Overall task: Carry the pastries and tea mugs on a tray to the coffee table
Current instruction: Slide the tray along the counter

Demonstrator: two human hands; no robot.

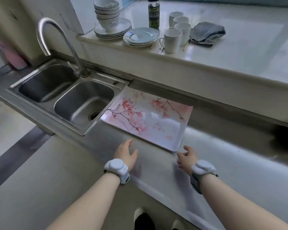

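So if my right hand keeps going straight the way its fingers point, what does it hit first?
Most likely the near right corner of the floral tray, just ahead of the right hand. Height above the counter is unclear.

Sink [83, 103]: double basin, steel, 9 o'clock.
Faucet [56, 40]: curved, behind basins.
Bowls [106, 12]: stacked on plates [113, 31], 12 o'clock.
Bottle [154, 13]: dark, upright.
Cloth [207, 32]: grey, crumpled, 1 o'clock.
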